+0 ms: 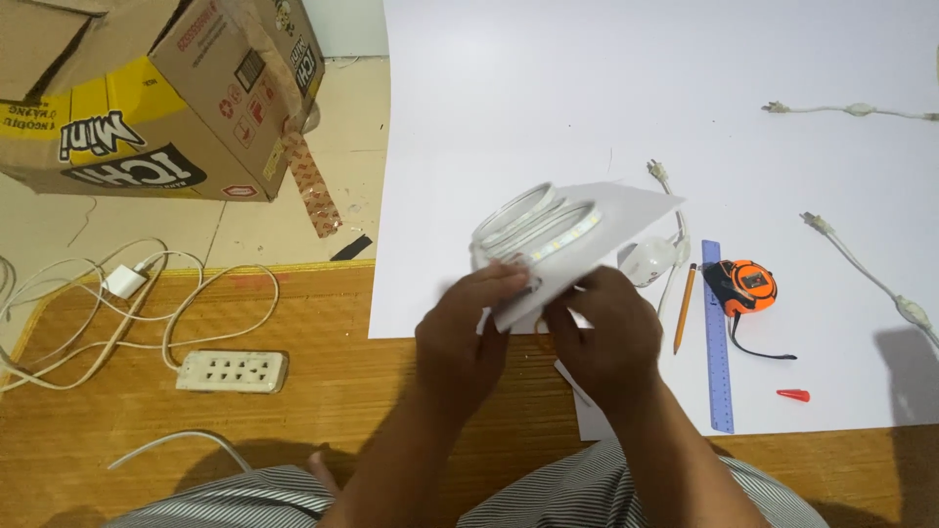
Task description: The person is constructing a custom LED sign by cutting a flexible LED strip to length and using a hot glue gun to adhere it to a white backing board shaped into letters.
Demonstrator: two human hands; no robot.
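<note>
LED strip coil (536, 227) rests on white paper sheet (626, 210), lifted above white table (489, 98). Left hand (468, 337) and right hand (608, 334) pinch sheet's near edge, supporting coil like tray. Tape measure (745, 286), ruler (717, 332), pencil (683, 308) lie just beside.

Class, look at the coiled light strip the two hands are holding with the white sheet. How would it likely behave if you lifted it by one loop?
The coiled light strip bends in soft loops, so it probably sags and uncoils rather than staying stiff. It looks thin, so likely light. The left hand and right hand hold it with the white sheet, suggesting it shifts easily.
</note>
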